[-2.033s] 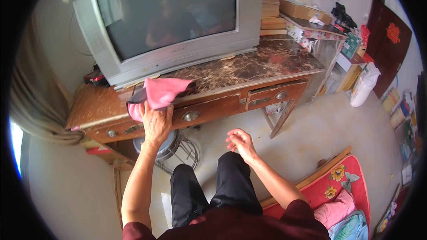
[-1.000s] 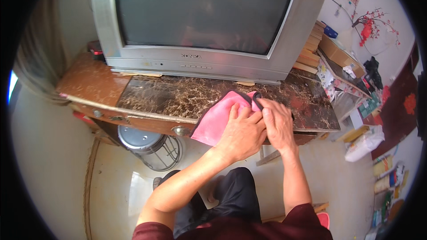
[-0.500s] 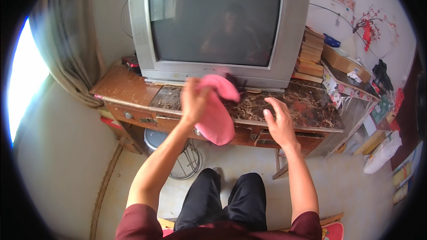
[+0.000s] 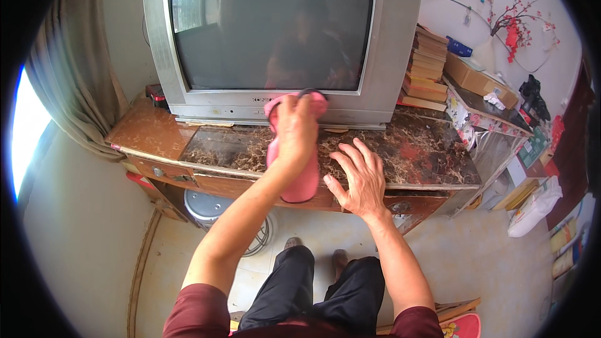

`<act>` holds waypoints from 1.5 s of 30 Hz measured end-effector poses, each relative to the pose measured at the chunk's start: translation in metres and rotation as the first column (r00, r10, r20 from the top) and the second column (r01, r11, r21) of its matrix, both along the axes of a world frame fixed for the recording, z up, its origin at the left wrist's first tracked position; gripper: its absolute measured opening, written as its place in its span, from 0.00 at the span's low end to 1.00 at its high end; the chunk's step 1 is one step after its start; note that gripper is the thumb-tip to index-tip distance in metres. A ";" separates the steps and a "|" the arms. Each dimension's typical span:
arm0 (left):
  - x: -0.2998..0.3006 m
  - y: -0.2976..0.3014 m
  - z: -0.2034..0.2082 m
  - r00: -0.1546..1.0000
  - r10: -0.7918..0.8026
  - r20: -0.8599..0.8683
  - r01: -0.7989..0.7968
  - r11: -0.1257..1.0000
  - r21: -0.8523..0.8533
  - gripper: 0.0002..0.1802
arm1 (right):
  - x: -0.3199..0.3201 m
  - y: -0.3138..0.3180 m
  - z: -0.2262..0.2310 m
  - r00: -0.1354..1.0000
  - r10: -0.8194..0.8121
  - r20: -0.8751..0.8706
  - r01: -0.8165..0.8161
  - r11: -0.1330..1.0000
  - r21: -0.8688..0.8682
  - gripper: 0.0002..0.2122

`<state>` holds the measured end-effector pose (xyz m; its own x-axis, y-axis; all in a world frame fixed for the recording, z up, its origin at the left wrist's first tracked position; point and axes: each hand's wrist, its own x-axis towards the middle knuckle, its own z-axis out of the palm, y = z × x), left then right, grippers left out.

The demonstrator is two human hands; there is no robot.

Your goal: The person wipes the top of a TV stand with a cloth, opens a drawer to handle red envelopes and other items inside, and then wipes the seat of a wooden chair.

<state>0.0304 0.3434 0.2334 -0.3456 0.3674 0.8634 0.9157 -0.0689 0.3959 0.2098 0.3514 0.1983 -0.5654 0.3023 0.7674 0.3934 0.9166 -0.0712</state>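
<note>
My left hand (image 4: 294,128) grips a pink cloth (image 4: 302,178) and presses its top against the lower silver frame of a big grey tube television (image 4: 275,37). The rest of the cloth hangs down in front of the cabinet edge. My right hand (image 4: 357,178) rests flat, fingers spread, on the dark marbled top of the wooden cabinet (image 4: 413,150), just right of the cloth. The screen is dark and mirrors the room.
A stack of books (image 4: 426,78) stands right of the television. A cardboard box (image 4: 479,78) lies on a side table at the right. A curtain (image 4: 69,87) hangs at left. A round metal stool (image 4: 206,209) sits under the cabinet, and a white bag (image 4: 532,209) lies on the floor.
My left hand has carried the pink cloth from the cabinet front up to the television's lower frame. My right hand has come down flat on the cabinet top.
</note>
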 end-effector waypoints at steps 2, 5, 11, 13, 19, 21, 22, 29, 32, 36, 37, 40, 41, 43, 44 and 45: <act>0.016 0.022 -0.004 0.998 -0.024 -0.055 0.022 0.999 -0.027 0.14 | 0.002 -0.001 0.001 0.999 0.043 -0.020 -0.044 0.999 -0.020 0.19; 0.048 0.048 -0.002 0.992 -0.083 -0.091 0.075 0.993 -0.091 0.14 | 0.017 -0.004 -0.007 0.961 0.175 -0.214 -0.199 0.975 -0.096 0.17; 0.048 0.082 -0.024 0.839 -0.538 -0.080 0.432 0.748 -0.503 0.07 | 0.062 -0.047 -0.066 0.940 0.090 -0.330 -0.178 0.952 -0.249 0.11; 0.069 0.064 -0.001 0.766 -0.607 0.213 0.612 0.587 -0.530 0.07 | 0.087 -0.038 -0.091 0.952 0.019 -0.307 -0.129 0.930 -0.344 0.12; 0.063 -0.026 -0.005 0.799 -0.596 -0.078 0.472 0.703 -0.533 0.15 | 0.104 -0.005 -0.150 0.786 -0.434 -0.441 -0.430 0.129 -0.894 0.14; 0.053 -0.063 -0.001 0.864 -0.503 -0.036 0.412 0.745 -0.525 0.16 | 0.103 -0.001 -0.156 0.772 -0.465 -0.433 -0.480 0.018 -0.877 0.15; 0.050 -0.078 -0.005 0.876 -0.482 -0.027 0.406 0.767 -0.497 0.16 | 0.105 -0.001 -0.155 0.766 -0.478 -0.430 -0.479 0.021 -0.877 0.15; 0.072 -0.195 -0.123 0.786 -0.395 0.476 0.618 0.473 -0.628 0.14 | 0.088 0.024 -0.166 0.472 -0.757 -0.452 -0.786 -0.129 -0.605 0.14; 0.101 -0.217 -0.153 0.743 -0.475 0.472 0.602 0.167 -0.780 0.15 | 0.105 0.037 -0.161 0.337 -0.807 -0.484 -0.794 0.032 -0.607 0.13; 0.123 -0.238 -0.199 0.532 -0.444 0.721 0.639 -0.349 -0.686 0.20 | 0.112 0.038 -0.152 0.177 -0.839 -0.514 -0.925 0.038 -0.379 0.11; 0.124 -0.238 -0.201 0.524 -0.447 0.725 0.642 -0.351 -0.681 0.20 | 0.113 0.040 -0.154 0.117 -0.841 -0.528 -0.957 0.047 -0.287 0.10; 0.119 -0.234 -0.199 0.642 -0.436 0.631 0.686 -0.042 -0.727 0.19 | 0.112 0.040 -0.162 0.042 -0.872 -0.487 -0.964 0.093 -0.249 0.10; 0.116 -0.230 -0.194 0.638 -0.443 0.630 0.688 -0.039 -0.725 0.19 | 0.114 0.038 -0.165 0.004 -0.896 -0.443 -0.967 0.109 -0.229 0.10; 0.112 -0.225 -0.182 0.571 -0.287 0.769 0.820 0.239 -0.520 0.19 | 0.118 0.014 -0.158 0.002 -0.902 -0.432 -0.965 0.111 -0.236 0.11; 0.113 -0.221 -0.174 0.566 -0.287 0.773 0.824 0.237 -0.515 0.19 | 0.123 0.004 -0.158 0.021 -0.910 -0.415 -0.971 0.080 -0.227 0.11; 0.117 -0.215 -0.165 0.630 -0.300 0.716 0.765 0.397 -0.507 0.20 | 0.132 -0.007 -0.157 0.038 -0.918 -0.394 -0.974 0.055 -0.221 0.11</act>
<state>0.1475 0.1284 0.0684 -0.0504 0.9985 -0.0196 0.4725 0.0412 0.8804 0.3418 0.3443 0.0416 -0.1435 0.8368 -0.5284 -0.8938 -0.3389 -0.2939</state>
